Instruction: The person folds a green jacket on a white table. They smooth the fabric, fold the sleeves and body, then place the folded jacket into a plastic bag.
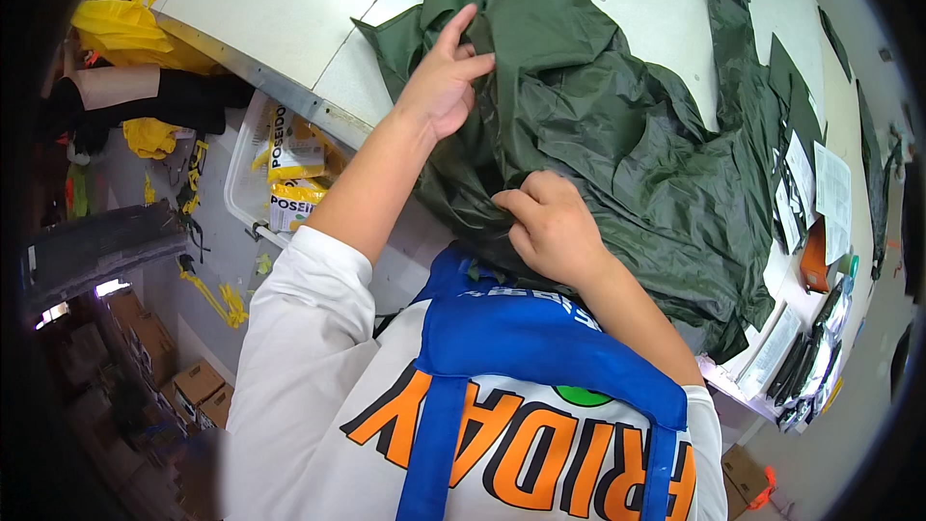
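A dark green, shiny raincoat (598, 125) lies crumpled over the white table in front of me, with one sleeve (730, 39) stretched toward the far right. My left hand (446, 82) rests against its left part, the index finger stretched out and the others apart, near a fold of the fabric. Closer to my body, my right hand (555, 229) is closed, with thumb and fingertips pinching the raincoat near its front edge. The cloth under both hands is bunched, so its lower layers are hidden.
White table (280, 0) has a metal-trimmed left edge. Below that edge stands a white bin (241, 169) of yellow packets (294, 159). Papers (831, 188), a brown item (816, 256) and stacked dark packages (805, 367) lie at right. Cardboard boxes (200, 386) sit low at left.
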